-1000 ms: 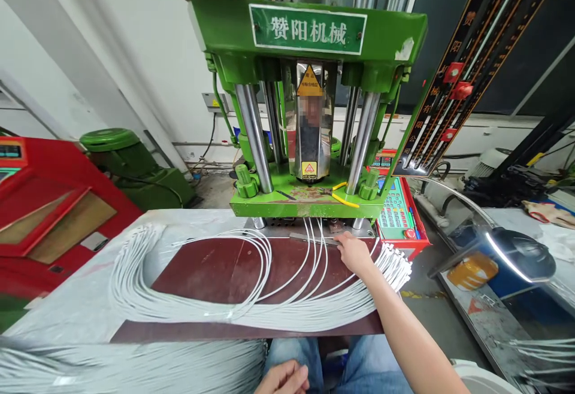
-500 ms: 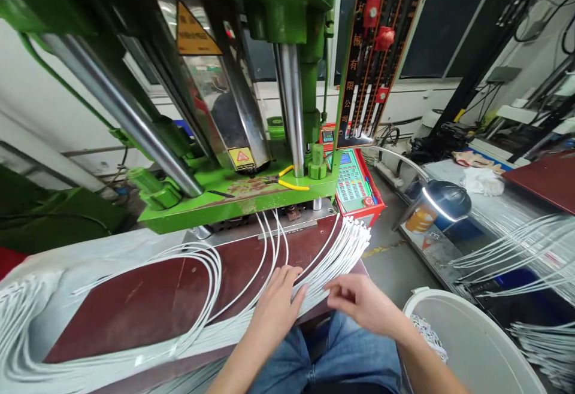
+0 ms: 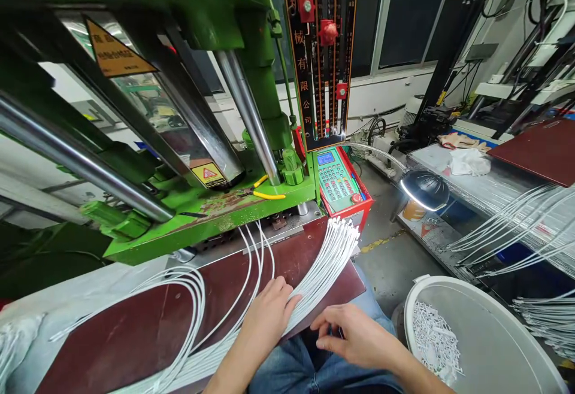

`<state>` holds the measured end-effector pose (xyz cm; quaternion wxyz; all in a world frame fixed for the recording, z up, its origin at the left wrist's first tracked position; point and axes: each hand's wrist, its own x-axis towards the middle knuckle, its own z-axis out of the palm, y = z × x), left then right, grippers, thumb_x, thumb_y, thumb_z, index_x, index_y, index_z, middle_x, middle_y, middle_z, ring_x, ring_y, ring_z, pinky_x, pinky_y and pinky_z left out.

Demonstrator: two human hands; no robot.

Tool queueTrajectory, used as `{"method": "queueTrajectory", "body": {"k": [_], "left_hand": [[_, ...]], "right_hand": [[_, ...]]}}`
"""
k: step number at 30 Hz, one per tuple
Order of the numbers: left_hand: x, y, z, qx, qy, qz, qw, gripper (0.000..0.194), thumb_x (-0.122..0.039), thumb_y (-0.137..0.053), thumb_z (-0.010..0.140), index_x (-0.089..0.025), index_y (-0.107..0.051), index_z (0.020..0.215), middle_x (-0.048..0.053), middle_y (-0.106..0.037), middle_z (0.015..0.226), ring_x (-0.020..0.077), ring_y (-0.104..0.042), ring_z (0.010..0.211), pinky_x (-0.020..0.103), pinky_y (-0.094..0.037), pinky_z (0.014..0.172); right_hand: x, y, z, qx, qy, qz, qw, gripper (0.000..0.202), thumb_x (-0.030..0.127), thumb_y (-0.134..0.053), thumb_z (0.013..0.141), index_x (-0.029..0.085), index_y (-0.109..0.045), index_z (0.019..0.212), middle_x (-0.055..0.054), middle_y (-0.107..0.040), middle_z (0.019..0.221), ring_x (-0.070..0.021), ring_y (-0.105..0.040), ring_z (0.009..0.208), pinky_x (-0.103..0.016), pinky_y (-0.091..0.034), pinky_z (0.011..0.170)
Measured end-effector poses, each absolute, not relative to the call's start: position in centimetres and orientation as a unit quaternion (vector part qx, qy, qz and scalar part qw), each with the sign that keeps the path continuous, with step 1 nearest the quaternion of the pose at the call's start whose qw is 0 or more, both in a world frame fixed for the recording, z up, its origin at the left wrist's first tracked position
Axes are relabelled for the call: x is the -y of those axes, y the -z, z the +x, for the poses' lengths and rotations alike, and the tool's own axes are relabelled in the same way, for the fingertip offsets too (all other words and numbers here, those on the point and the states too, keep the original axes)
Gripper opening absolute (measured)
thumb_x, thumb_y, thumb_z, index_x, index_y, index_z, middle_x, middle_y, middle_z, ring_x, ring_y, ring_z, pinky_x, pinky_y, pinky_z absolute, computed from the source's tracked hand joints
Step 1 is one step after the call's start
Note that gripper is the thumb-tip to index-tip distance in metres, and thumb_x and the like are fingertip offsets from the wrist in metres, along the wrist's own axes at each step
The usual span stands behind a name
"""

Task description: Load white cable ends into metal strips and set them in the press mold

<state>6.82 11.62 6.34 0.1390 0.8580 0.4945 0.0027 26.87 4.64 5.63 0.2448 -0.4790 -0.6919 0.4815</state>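
Observation:
A bundle of thin white cables (image 3: 321,268) runs along the front of a brown board (image 3: 135,316), its tipped ends fanned together at the right. My left hand (image 3: 267,309) lies across the bundle, its fingers closed over the cables and its thumb on top. Nearer my lap, my right hand (image 3: 353,334) hovers just off the bundle, fingers bent and thumb apart, with nothing visible in it. A few separate cables (image 3: 260,256) curve from beneath the green press (image 3: 215,217) toward my left hand.
Yellow-handled pliers (image 3: 269,192) lie on the press's lower plate. Behind the board's right end stands a red-framed control panel (image 3: 335,175). At right are a pale bin (image 3: 489,328) holding white scraps, a lamp (image 3: 424,189), and a bench with more cables (image 3: 507,217).
The view has swung right. My right hand has drawn back from the cables. A single cable that lay apart beside the fanned bundle now sits against it.

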Motion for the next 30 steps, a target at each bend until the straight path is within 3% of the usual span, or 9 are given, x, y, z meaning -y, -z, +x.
{"method": "queueTrajectory", "body": {"k": [3, 5, 10, 16, 19, 23, 30], "left_hand": [[-10.8, -6.2, 6.8, -0.469, 0.003, 0.88, 0.072, 0.03, -0.026, -0.032, 0.093, -0.018, -0.06, 0.085, 0.007, -0.057, 0.086, 0.0218, -0.056, 0.082, 0.035, -0.041, 0.076], [-10.7, -6.4, 6.5, -0.473, -0.025, 0.876, 0.089, 0.028, -0.029, -0.034, 0.092, -0.019, -0.059, 0.085, 0.007, -0.057, 0.087, 0.0212, -0.055, 0.082, 0.034, -0.041, 0.075], [-11.8, -7.8, 5.9, -0.529, -0.077, 0.791, 0.299, 0.025, -0.04, -0.042, 0.087, -0.02, -0.056, 0.079, 0.001, -0.057, 0.075, 0.0176, -0.052, 0.071, 0.028, -0.039, 0.065], [-13.8, -8.7, 5.0, -0.486, -0.076, 0.691, 0.53, 0.031, -0.042, -0.049, 0.082, -0.014, -0.062, 0.082, -0.001, -0.057, 0.071, 0.0144, -0.05, 0.068, 0.024, -0.036, 0.062], [-14.2, -8.9, 4.5, -0.48, -0.037, 0.703, 0.523, 0.028, -0.04, -0.055, 0.078, -0.014, -0.064, 0.078, -0.002, -0.056, 0.067, 0.0136, -0.047, 0.064, 0.023, -0.034, 0.059], [-14.3, -9.3, 3.9, -0.498, -0.082, 0.711, 0.489, 0.029, -0.041, -0.051, 0.08, -0.014, -0.063, 0.076, -0.001, -0.057, 0.069, 0.0139, -0.047, 0.066, 0.024, -0.035, 0.061], [-14.7, -9.0, 3.1, -0.493, -0.128, 0.637, 0.579, 0.029, -0.042, -0.054, 0.079, -0.013, -0.057, 0.074, -0.001, -0.058, 0.064, 0.0117, -0.048, 0.059, 0.024, -0.037, 0.059]], "right_hand": [[-4.7, -5.6, 26.5, 0.703, -0.479, -0.465, 0.246, 0.019, 0.022, -0.064, 0.081, 0.023, -0.066, 0.1, 0.003, -0.069, 0.084, -0.0118, -0.062, 0.074, -0.018, -0.042, 0.068], [-4.7, -5.6, 26.4, 0.709, -0.476, -0.459, 0.244, 0.019, 0.023, -0.063, 0.082, 0.022, -0.066, 0.101, 0.002, -0.07, 0.085, -0.0131, -0.063, 0.077, -0.019, -0.043, 0.071], [-4.6, -6.0, 26.5, 0.713, -0.475, -0.457, 0.24, 0.019, 0.024, -0.063, 0.082, 0.021, -0.066, 0.101, 0.001, -0.07, 0.085, -0.0152, -0.064, 0.08, -0.021, -0.043, 0.073], [-4.7, -6.3, 26.5, 0.702, -0.497, -0.454, 0.233, 0.017, 0.023, -0.06, 0.084, 0.022, -0.066, 0.1, 0.002, -0.069, 0.084, -0.0132, -0.062, 0.075, -0.02, -0.042, 0.069], [-4.8, -6.5, 26.4, 0.699, -0.504, -0.453, 0.229, 0.016, 0.023, -0.059, 0.085, 0.023, -0.066, 0.1, 0.003, -0.068, 0.083, -0.0123, -0.061, 0.073, -0.02, -0.041, 0.067], [-4.8, -6.6, 26.3, 0.698, -0.514, -0.447, 0.22, 0.017, 0.023, -0.058, 0.085, 0.023, -0.065, 0.1, 0.003, -0.067, 0.085, -0.0119, -0.059, 0.073, -0.02, -0.04, 0.064], [-5.0, -6.8, 25.5, 0.701, -0.523, -0.435, 0.214, 0.017, 0.024, -0.059, 0.085, 0.023, -0.066, 0.1, 0.003, -0.067, 0.084, -0.0117, -0.059, 0.071, -0.019, -0.041, 0.062]]}}
